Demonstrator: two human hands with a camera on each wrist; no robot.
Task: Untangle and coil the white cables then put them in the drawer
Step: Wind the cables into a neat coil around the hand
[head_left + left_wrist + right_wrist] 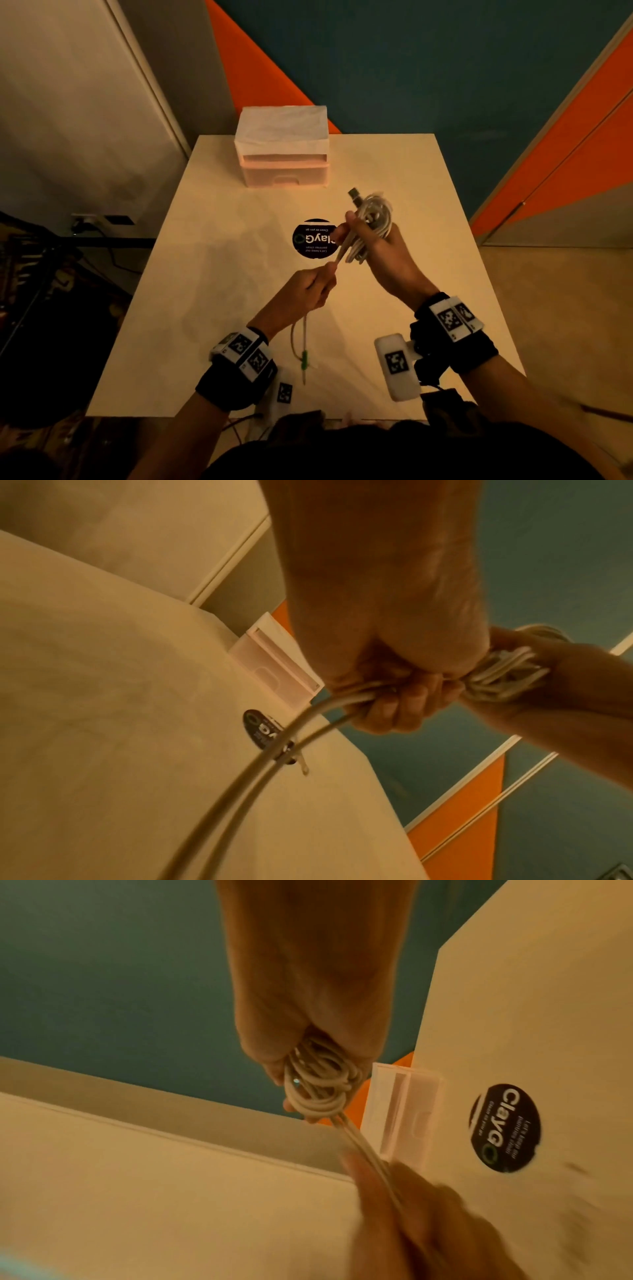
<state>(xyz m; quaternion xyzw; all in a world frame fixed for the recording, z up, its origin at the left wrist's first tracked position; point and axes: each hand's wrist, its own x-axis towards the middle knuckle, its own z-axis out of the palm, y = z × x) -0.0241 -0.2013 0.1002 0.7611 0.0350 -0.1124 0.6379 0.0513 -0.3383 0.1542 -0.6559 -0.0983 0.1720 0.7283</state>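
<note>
A person's right hand (pixel 383 253) grips a coiled bundle of white cable (pixel 371 222) above a pale square table (pixel 212 274), fingers curled round the loops. A metal USB-style plug (pixel 354 195) sticks up from the top of the bundle. How many separate cables make up the coil cannot be told, since the loops overlap and the palm hides the lower part. Two strands run taut from the bundle down to the left hand (pixel 305 294), which is closed round them; the wrist view shows the pair passing through its curled fingers (pixel 400 710). Below that fist the loose end (pixel 301 346) hangs toward the table's near edge, carrying one small green tie or clip (pixel 304 359) whose exact form is too small to make out.

At the far edge stands one pale pink plastic drawer unit (pixel 284 171), its top draped in a white sheet of paper. Its front drawer looks shut. One round black sticker (pixel 310 240) with white lettering lies at the table's centre, partly covered by the hands. Both wrists wear black bands with square printed markers.
</note>
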